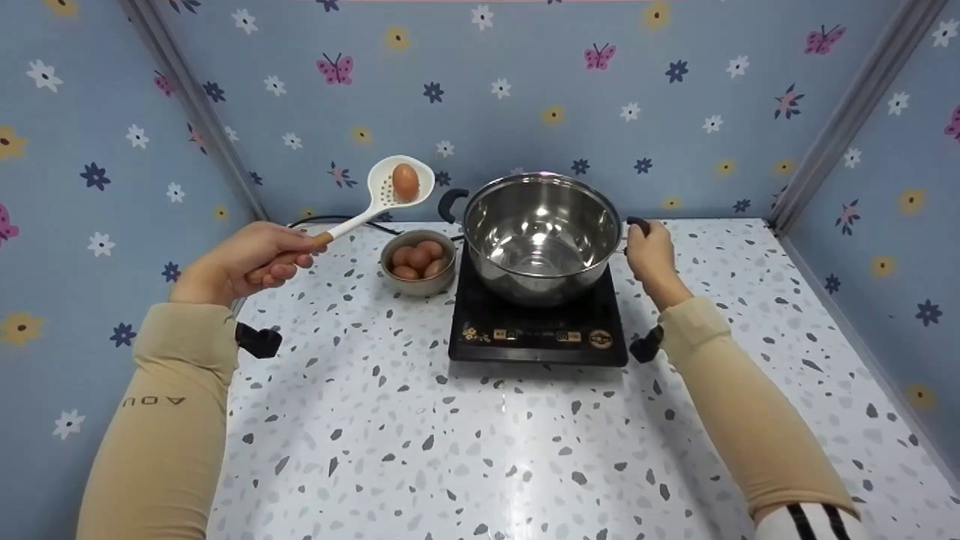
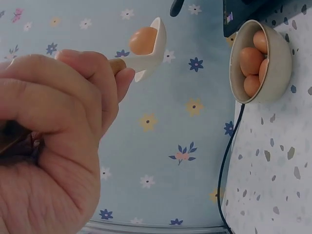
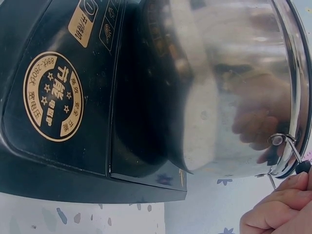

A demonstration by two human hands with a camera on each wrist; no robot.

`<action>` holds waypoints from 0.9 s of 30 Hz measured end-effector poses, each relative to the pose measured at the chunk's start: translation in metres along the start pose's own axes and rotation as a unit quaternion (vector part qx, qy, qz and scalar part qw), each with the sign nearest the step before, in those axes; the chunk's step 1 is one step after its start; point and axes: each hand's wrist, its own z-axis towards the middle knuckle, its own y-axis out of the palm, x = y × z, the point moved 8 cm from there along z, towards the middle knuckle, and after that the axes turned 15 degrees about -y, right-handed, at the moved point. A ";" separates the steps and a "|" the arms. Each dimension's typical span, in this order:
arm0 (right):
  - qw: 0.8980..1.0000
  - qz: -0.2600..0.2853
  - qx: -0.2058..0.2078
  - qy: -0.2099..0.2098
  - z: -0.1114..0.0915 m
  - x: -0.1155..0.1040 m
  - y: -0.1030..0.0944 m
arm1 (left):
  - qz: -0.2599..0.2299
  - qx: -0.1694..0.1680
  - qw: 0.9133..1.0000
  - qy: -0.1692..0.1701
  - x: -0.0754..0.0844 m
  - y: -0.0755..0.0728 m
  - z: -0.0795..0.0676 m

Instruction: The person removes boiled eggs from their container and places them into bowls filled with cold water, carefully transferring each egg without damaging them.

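Note:
My left hand [image 1: 259, 262] grips the wooden handle of a white slotted ladle [image 1: 355, 223], raised above the table's left side. One brown egg [image 1: 406, 182] lies in the ladle's bowl. Below and to the right stands a bowl [image 1: 417, 285] with several brown eggs [image 2: 251, 61] in it. My right hand [image 1: 651, 255] holds the black right handle of a steel pot [image 1: 540, 281], and the right wrist view shows its fingers [image 3: 278, 207] curled at that handle. The pot's inside shows shiny bare metal. It sits on a black induction cooker [image 1: 536, 345].
The speckled white table [image 1: 420, 450] stretches out in front of the cooker. A black cord [image 2: 223, 175] runs along the back edge behind the bowl. Flowered blue walls [image 1: 480, 112] close in the back and both sides. The pot's left handle [image 1: 450, 204] points toward the ladle.

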 end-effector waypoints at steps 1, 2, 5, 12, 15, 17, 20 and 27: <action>1.000 0.000 -0.001 0.002 0.000 0.000 0.000 | 0.001 0.003 1.000 0.000 -0.003 -0.001 0.001; 1.000 0.000 -0.002 0.004 -0.001 0.001 0.000 | 0.004 0.007 1.000 0.002 -0.006 -0.002 0.002; 1.000 -0.002 -0.003 0.009 -0.002 0.001 0.000 | 0.012 0.017 1.000 0.007 -0.015 -0.004 0.006; 1.000 -0.004 -0.004 0.003 -0.001 0.001 0.000 | 0.006 0.022 1.000 0.010 -0.038 -0.003 0.021; 1.000 -0.005 -0.004 0.003 0.000 0.001 0.000 | 0.002 0.028 1.000 0.006 -0.048 -0.003 0.031; 1.000 -0.005 -0.003 0.003 0.000 0.001 -0.001 | 0.005 0.031 0.999 0.004 -0.055 -0.002 0.039; 1.000 -0.004 -0.009 0.004 0.000 0.001 0.000 | 0.008 0.038 0.999 0.002 -0.063 -0.001 0.049; 1.000 0.002 -0.012 0.006 0.000 0.001 0.002 | -0.003 0.058 0.998 0.004 -0.076 -0.001 0.065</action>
